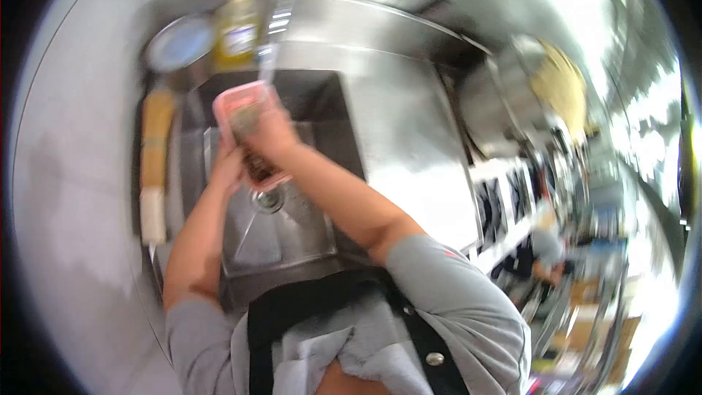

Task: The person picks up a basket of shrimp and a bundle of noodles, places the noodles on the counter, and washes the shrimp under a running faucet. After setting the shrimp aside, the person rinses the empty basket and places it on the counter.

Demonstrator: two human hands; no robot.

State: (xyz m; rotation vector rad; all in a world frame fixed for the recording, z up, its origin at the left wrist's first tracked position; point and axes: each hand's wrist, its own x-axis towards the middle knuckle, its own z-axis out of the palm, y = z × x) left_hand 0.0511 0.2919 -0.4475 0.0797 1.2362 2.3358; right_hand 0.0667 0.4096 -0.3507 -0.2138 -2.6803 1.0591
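Observation:
Over a steel sink [347,113], a pink-rimmed rectangular container [232,91] is tilted, with something dark in its lower end. My left hand [227,164] grips the container along its near left side. My right hand [270,132] is closed inside or over the container, next to a pale greenish patch [245,119] that may be a pad; blur hides what it is. Behind the container a faucet [278,22] reaches down toward it. The sink drain [269,200] shows just below the container.
A yellow bottle [237,29] and a round metal pot [178,47] stand behind the sink. A long-handled brush [155,161] lies along its left edge. To the right are a steel drainboard [398,117] and a large pot [497,99]. A person [545,249] is far right.

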